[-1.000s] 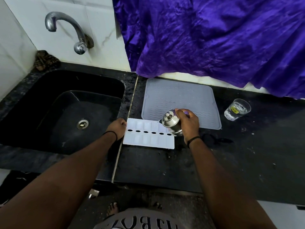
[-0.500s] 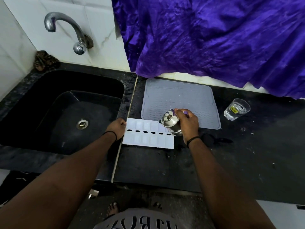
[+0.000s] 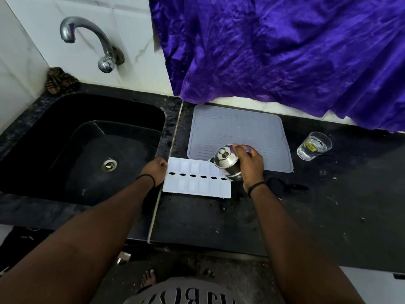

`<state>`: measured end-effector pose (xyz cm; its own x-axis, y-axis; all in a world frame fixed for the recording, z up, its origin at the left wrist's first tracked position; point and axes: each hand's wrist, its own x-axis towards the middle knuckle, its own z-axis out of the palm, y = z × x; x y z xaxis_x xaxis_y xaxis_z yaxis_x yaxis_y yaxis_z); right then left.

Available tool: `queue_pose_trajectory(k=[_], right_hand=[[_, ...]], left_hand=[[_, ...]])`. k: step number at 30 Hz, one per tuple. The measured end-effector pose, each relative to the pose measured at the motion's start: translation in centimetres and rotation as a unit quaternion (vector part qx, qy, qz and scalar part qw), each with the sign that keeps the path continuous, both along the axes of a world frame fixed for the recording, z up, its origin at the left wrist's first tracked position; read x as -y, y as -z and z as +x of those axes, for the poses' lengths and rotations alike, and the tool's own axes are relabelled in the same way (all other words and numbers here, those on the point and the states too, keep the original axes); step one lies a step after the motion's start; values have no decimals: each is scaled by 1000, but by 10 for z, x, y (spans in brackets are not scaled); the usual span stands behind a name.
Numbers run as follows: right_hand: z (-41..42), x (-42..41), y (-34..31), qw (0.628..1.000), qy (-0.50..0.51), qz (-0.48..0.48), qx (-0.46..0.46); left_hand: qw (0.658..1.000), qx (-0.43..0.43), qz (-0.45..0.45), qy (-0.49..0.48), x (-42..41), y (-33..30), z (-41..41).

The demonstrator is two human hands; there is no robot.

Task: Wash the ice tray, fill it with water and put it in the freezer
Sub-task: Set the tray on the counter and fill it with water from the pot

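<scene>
Dim, soft indoor light with no hard shadows; the black sink (image 3: 83, 148) and counter (image 3: 328, 216) swallow detail. Small highlights glint on the tap (image 3: 87, 38) and steel pot (image 3: 228, 165). Wide-angle bending curves the edges; focus is mostly sharp.

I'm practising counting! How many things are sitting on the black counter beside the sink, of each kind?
Ice trays: 1, white
Steel jugs: 1, held tilted over the tray
Mats: 1, grey
Glasses: 1, clear with water
Total: 4
</scene>
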<state>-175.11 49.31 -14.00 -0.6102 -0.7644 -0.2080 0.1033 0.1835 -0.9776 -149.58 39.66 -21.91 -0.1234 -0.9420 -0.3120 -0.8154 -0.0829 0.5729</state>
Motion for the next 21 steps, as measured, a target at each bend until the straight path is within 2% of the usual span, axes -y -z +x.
queue_pose_trajectory(k=[4,21], right_hand=[[4,4,-4,1000,-10,-11,15],[24,20,-2,999,-34,1,-24]], left_hand=[[1000,1,0,-1,0,0,0],[1000,-4,1,7,1,1,1]])
